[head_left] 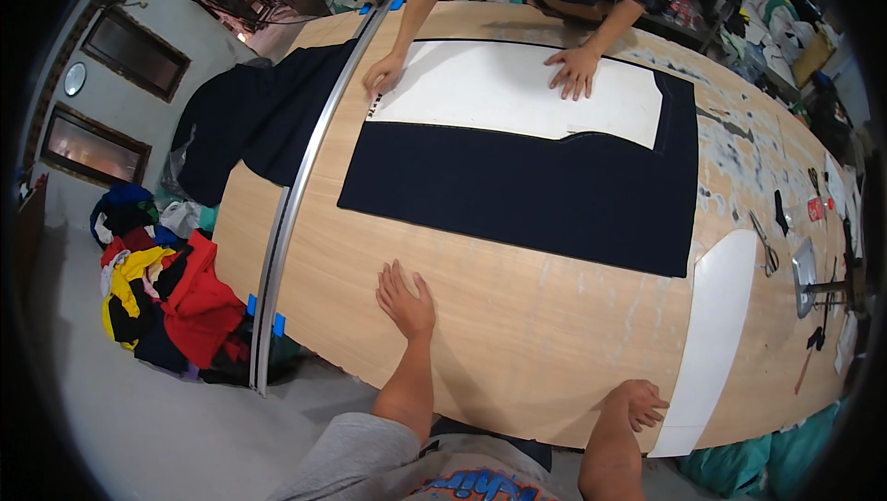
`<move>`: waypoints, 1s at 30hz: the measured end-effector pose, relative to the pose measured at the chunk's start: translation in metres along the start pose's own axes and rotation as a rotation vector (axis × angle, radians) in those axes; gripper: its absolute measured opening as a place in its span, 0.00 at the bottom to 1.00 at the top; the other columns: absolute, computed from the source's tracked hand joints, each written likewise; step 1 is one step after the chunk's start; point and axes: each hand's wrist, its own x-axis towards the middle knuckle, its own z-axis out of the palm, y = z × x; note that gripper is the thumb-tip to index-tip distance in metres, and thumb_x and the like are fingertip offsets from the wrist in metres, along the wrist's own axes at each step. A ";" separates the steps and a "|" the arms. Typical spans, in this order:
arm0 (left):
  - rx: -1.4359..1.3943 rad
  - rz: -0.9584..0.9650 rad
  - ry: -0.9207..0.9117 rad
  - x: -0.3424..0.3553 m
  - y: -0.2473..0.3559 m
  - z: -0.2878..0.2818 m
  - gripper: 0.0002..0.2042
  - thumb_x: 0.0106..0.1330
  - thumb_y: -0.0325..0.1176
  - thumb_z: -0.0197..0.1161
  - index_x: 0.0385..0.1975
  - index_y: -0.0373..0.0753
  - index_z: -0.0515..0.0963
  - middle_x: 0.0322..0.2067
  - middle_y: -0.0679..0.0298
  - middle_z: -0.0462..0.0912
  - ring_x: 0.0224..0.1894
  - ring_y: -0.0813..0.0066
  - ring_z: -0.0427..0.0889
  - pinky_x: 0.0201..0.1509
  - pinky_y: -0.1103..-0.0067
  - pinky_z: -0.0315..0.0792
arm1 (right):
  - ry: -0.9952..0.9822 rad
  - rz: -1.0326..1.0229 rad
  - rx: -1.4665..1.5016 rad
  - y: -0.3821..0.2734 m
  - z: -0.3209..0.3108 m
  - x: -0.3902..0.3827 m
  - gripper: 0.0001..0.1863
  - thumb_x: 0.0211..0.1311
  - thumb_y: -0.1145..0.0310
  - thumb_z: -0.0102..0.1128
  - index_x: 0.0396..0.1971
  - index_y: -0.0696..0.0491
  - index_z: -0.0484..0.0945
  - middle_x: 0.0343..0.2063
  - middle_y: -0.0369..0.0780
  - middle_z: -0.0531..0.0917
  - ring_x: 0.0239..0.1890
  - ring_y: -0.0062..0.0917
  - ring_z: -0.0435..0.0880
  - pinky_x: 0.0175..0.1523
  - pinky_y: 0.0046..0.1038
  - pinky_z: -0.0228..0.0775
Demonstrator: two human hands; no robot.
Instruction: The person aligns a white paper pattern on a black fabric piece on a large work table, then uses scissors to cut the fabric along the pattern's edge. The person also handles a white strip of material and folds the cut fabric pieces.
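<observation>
Resting left hand (405, 305): lay at lower middle of the frame, fingers slightly apart around nothing, perhaps for support.
Right hand (638, 403): was at lower right, fingers loosely bent, a little apart, beside the curved card (713, 335); I cannot tell if it touched.
Cloth (517, 182): lay flat at upper middle, partly under the white card (490, 85); a co-worker's hands (575, 72) rested there, probably against slipping.
Table (527, 316): was pale wood, stained at right; a rail (310, 155) crossed it at left.
Room: clothes (171, 302) were heaped at left.
</observation>
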 end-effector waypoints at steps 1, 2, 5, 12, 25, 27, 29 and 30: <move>0.000 0.000 -0.001 0.001 0.000 0.001 0.27 0.78 0.45 0.55 0.74 0.44 0.66 0.75 0.57 0.64 0.79 0.57 0.57 0.82 0.56 0.46 | 0.001 0.001 -0.002 0.001 -0.001 0.000 0.36 0.71 0.59 0.50 0.77 0.48 0.56 0.79 0.56 0.42 0.81 0.53 0.39 0.77 0.64 0.32; -0.003 0.002 -0.008 0.002 0.000 0.002 0.27 0.78 0.45 0.55 0.73 0.44 0.67 0.75 0.57 0.65 0.79 0.57 0.58 0.82 0.56 0.47 | 0.005 0.007 -0.006 -0.005 -0.003 -0.002 0.36 0.71 0.59 0.50 0.78 0.48 0.56 0.79 0.56 0.42 0.81 0.53 0.39 0.77 0.64 0.32; -0.008 -0.004 -0.002 0.004 0.001 -0.004 0.26 0.78 0.45 0.55 0.73 0.44 0.68 0.74 0.57 0.66 0.78 0.57 0.58 0.82 0.56 0.48 | 0.013 0.007 0.003 -0.010 -0.007 -0.005 0.36 0.71 0.59 0.50 0.78 0.49 0.55 0.79 0.56 0.42 0.81 0.53 0.38 0.77 0.64 0.32; 0.006 0.029 0.056 0.000 0.004 -0.002 0.25 0.78 0.44 0.56 0.71 0.41 0.70 0.72 0.54 0.68 0.76 0.54 0.62 0.80 0.56 0.52 | 0.028 0.037 0.104 -0.019 -0.009 -0.008 0.37 0.71 0.59 0.50 0.78 0.49 0.55 0.79 0.57 0.41 0.82 0.53 0.37 0.78 0.65 0.31; 0.047 0.032 -0.030 0.003 -0.006 0.011 0.26 0.83 0.45 0.47 0.74 0.40 0.65 0.76 0.53 0.63 0.79 0.55 0.57 0.82 0.57 0.48 | 0.114 0.172 0.197 -0.046 -0.038 -0.024 0.38 0.70 0.59 0.51 0.78 0.49 0.54 0.80 0.58 0.39 0.82 0.54 0.36 0.78 0.65 0.29; 0.058 0.015 -0.073 -0.009 -0.007 0.016 0.26 0.83 0.45 0.44 0.75 0.39 0.63 0.77 0.51 0.60 0.79 0.53 0.55 0.82 0.57 0.47 | 0.121 0.235 0.193 -0.042 -0.033 -0.025 0.38 0.70 0.59 0.51 0.78 0.49 0.54 0.80 0.58 0.39 0.82 0.54 0.36 0.78 0.65 0.29; 0.070 -0.011 -0.081 -0.023 0.000 0.019 0.27 0.84 0.45 0.42 0.77 0.38 0.60 0.78 0.48 0.57 0.80 0.52 0.53 0.82 0.57 0.47 | 0.111 0.308 0.198 -0.045 -0.041 -0.028 0.38 0.70 0.59 0.51 0.78 0.49 0.54 0.80 0.58 0.38 0.82 0.55 0.35 0.78 0.65 0.29; 0.079 -0.012 -0.104 -0.034 0.009 0.020 0.28 0.84 0.46 0.41 0.77 0.38 0.59 0.78 0.48 0.56 0.80 0.50 0.52 0.82 0.57 0.46 | 0.114 0.344 0.208 -0.045 -0.043 -0.031 0.38 0.70 0.59 0.51 0.78 0.49 0.54 0.80 0.58 0.38 0.82 0.55 0.35 0.78 0.65 0.29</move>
